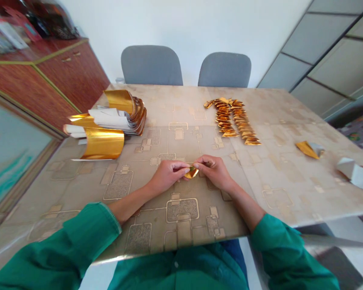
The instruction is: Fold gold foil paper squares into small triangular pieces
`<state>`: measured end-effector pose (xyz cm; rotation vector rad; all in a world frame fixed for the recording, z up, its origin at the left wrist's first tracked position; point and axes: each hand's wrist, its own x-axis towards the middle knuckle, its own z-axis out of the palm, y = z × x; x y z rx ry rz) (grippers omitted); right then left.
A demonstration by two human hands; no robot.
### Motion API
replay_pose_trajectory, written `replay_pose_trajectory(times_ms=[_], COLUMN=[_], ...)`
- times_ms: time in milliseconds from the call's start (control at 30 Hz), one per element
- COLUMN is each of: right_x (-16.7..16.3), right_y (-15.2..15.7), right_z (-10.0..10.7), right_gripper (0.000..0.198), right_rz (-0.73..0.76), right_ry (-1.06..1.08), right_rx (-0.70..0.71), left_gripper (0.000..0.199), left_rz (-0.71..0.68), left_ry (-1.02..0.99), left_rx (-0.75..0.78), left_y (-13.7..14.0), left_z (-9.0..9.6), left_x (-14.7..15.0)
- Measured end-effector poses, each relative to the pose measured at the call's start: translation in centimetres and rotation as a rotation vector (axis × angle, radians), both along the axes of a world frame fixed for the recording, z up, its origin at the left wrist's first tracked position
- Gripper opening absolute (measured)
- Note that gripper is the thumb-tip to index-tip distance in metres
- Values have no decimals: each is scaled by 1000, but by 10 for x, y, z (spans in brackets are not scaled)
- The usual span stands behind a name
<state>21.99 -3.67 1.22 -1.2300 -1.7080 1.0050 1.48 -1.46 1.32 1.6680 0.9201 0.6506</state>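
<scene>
A small folded piece of gold foil paper (192, 173) is held between my two hands, just above the near middle of the table. My left hand (170, 174) pinches its left end between thumb and fingertips. On the opposite end, my right hand (212, 170) has its thumb and finger pressed together on the paper. Beyond the hands, to the right, lie rows of folded gold paper pieces (224, 119). Curled gold foil sheets (104, 143) with white backs are piled at the left, beside a thick stack of paper (137, 117).
A patterned cloth (181, 211) covers the table. A loose folded gold piece (307, 149) and a creased white paper (353, 173) lie at the right. Two grey chairs (152, 65) stand behind the table, and a reddish-brown cabinet (69, 74) is at the left.
</scene>
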Motion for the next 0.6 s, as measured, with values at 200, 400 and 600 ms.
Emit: replay_pose_trajectory(times_ms=[200, 400, 600], right_x=[0, -1, 3], right_y=[-1, -1, -3], right_z=[-5, -6, 4], right_gripper=[33, 32, 33], right_rz=[32, 47, 77], right_ry=[81, 128, 82], right_rx=[-47, -77, -58], left_gripper=[27, 27, 22], left_rz=[18, 76, 15], left_ry=[-100, -108, -86], left_rx=[-117, -62, 24], left_y=[0, 0, 1], left_z=[-4, -1, -1], left_x=[-1, -2, -3])
